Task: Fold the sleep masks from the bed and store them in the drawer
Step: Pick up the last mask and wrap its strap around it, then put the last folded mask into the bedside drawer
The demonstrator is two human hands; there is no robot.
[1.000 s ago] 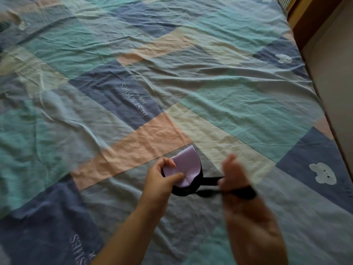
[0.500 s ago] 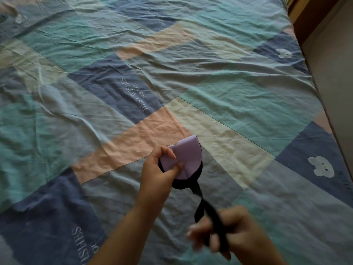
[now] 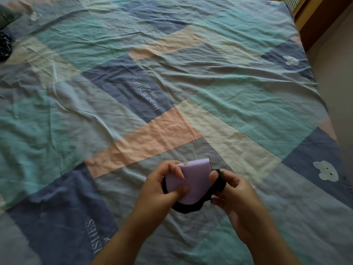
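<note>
Holding a folded sleep mask (image 3: 193, 180) above the bed (image 3: 219, 88), both hands meet low in the head view. The left hand (image 3: 162, 186) grips the left side of the mask, thumb on the purple face and fingers curled over its upper edge. The right hand (image 3: 235, 192) closes on the right side, where the black strap (image 3: 220, 180) passes over its fingers. The mask shows purple on top and a black edge below. It does not touch the patchwork sheet (image 3: 166, 131), which is wrinkled, with blue, green, peach and cream blocks. A white bear print (image 3: 325, 171) is well to the right. Some dark cloth (image 3: 4, 44) lies at the far left edge; what it is I cannot tell
</note>
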